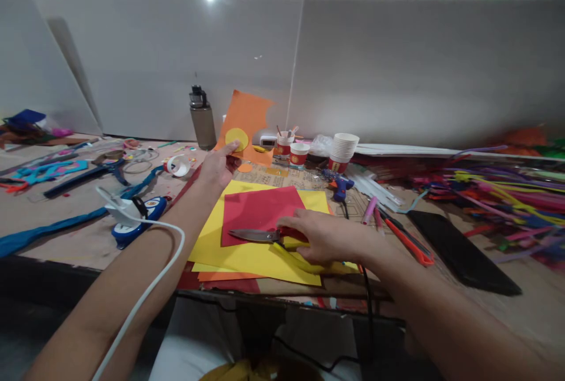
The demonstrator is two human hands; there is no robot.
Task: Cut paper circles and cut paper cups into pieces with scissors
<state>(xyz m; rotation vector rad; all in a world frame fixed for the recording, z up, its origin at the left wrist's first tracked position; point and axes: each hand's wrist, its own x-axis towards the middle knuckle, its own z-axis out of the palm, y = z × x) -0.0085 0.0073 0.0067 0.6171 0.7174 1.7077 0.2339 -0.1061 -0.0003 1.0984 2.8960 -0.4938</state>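
Note:
My left hand (220, 166) holds up an orange sheet (249, 116) with a curved notch in its upper right edge, and a yellow disc (236, 138) lies against it under the fingers. A small orange disc (245, 168) is just beyond that hand. Over the paper stack, my right hand (311, 237) is closed on the yellow-handled scissors (256, 235). Their blades point left across a red sheet (260, 207), which rests on yellow sheets (212, 248). Orange paper (229, 277) shows at the stack's lower edge.
Paper cups (344, 148), a blue glue gun (339, 185) and a bottle (203, 122) stand behind. A power strip (139, 222) with a white cable is at left. Right are an orange cutter (409, 242), a black slab (463, 251) and colourful pipe cleaners (525, 204).

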